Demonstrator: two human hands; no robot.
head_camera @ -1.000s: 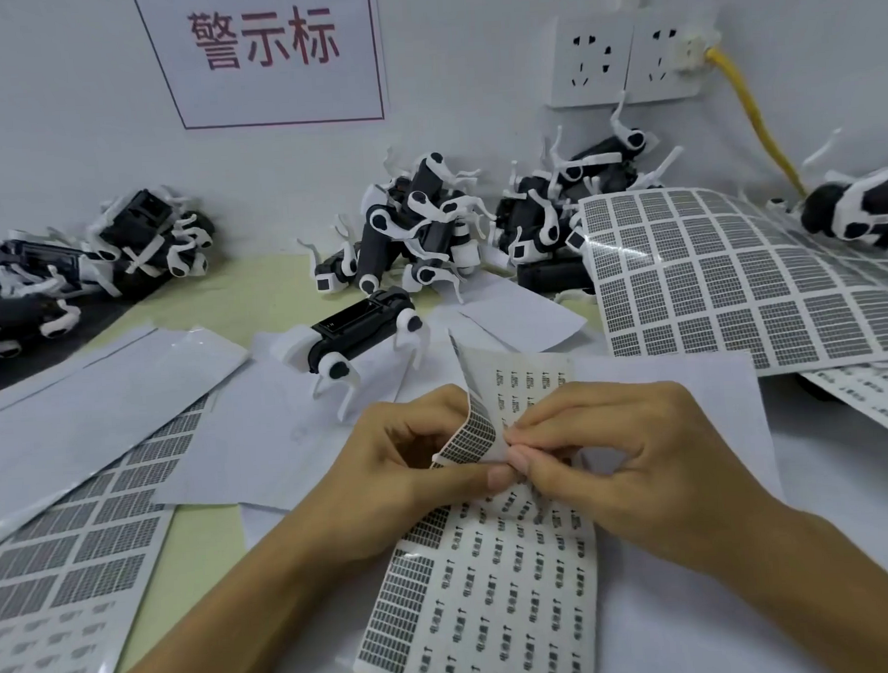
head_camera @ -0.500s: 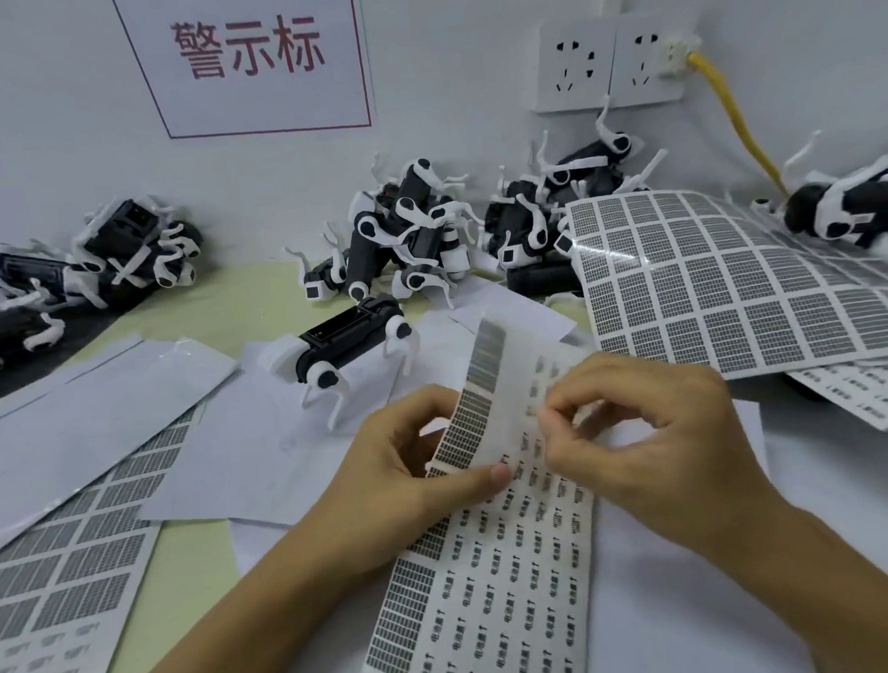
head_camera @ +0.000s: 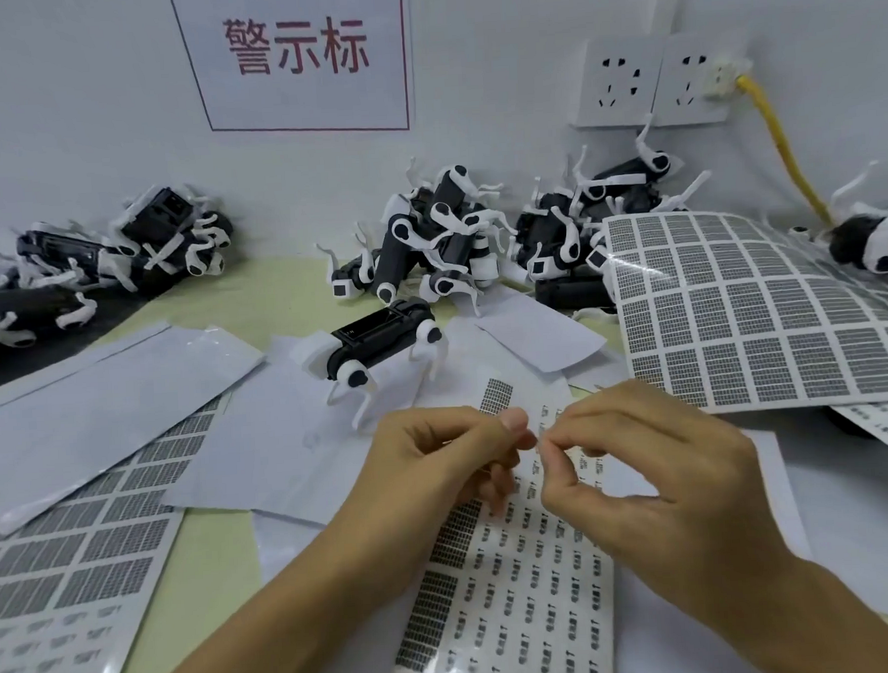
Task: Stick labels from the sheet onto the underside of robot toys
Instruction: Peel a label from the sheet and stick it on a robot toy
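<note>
Your left hand (head_camera: pixel 438 465) and right hand (head_camera: pixel 639 460) meet fingertip to fingertip above the white sheet of small printed labels (head_camera: pixel 522 589), each pinched narrow; whether a label sits between them, I cannot tell. The black-and-white robot dog toy (head_camera: pixel 380 339) lies on loose white papers (head_camera: pixel 262 438) just beyond, underside up. More toys are heaped against the wall (head_camera: pixel 436 233). A large grey-gridded label sheet (head_camera: pixel 739 310) rests to your right. Half a second ago your left hand held the sheet's curled edge; now the sheet lies flatter.
</note>
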